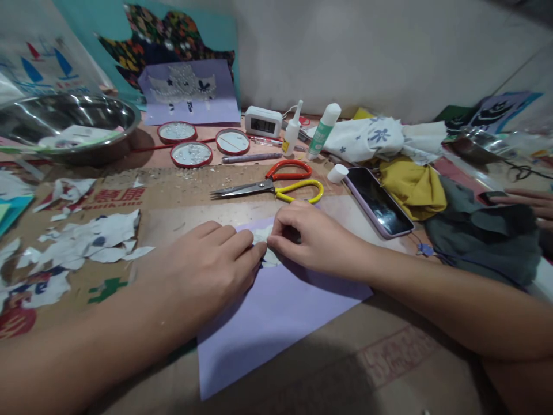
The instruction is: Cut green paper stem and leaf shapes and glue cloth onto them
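Observation:
A purple sheet of paper (268, 323) lies on the cardboard in front of me. Near its top edge is a small white patterned cloth piece (271, 257), largely covered by my fingers. My left hand (216, 259) is curled, knuckles up, its thumb and index finger pressed at the piece's left side. From the right, my right hand (300, 236) pinches the piece between thumb and index finger. The fingertips of both hands almost meet. Scissors (270, 185) with one red and one yellow handle lie just beyond my hands, blades pointing left.
White scraps (97, 236) cover the left cardboard. Behind are a metal bowl (69, 129), red-rimmed dishes (191, 154), a white clock (262, 122), a glue bottle (291, 135) and a glue stick (323, 132). A phone (380, 202) and cloths (412, 187) lie right; another person's hand (529, 202) shows there.

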### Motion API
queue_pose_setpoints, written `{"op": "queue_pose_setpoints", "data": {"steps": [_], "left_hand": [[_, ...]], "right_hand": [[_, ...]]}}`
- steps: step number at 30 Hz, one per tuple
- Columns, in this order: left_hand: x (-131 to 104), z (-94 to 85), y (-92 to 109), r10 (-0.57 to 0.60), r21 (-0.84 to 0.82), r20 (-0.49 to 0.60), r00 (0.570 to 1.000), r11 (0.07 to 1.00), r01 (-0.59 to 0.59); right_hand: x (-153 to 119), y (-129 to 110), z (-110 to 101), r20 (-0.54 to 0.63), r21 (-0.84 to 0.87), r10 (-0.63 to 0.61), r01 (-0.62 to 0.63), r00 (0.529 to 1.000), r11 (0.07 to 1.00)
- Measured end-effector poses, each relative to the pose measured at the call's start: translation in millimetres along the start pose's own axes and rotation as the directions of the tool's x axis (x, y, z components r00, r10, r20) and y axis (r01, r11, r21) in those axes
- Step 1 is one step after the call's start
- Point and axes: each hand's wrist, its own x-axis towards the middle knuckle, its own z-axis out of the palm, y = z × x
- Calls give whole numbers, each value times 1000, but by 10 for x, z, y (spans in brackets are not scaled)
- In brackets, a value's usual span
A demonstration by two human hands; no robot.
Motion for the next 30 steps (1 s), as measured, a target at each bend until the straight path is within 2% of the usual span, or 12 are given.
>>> {"op": "queue_pose_setpoints", "data": {"steps": [6, 13, 27, 30], "left_hand": [[-3, -11, 15, -29, 41, -48, 998, 999, 31], [-7, 24, 11, -67, -1, -15, 998, 998, 67], [44, -1, 6, 17, 72, -7, 1000, 997, -16], [39, 0, 3, 20, 71, -8, 1000, 997, -20]], "right_hand": [[-7, 3, 8, 2, -13, -24, 24, 1000, 1000], [-13, 11, 6, 6, -5, -19, 19, 1000, 1000], [-23, 29, -46, 29, -48, -14, 15, 999, 999], [-39, 86, -78, -25, -45, -3, 1, 1000, 999]]}}
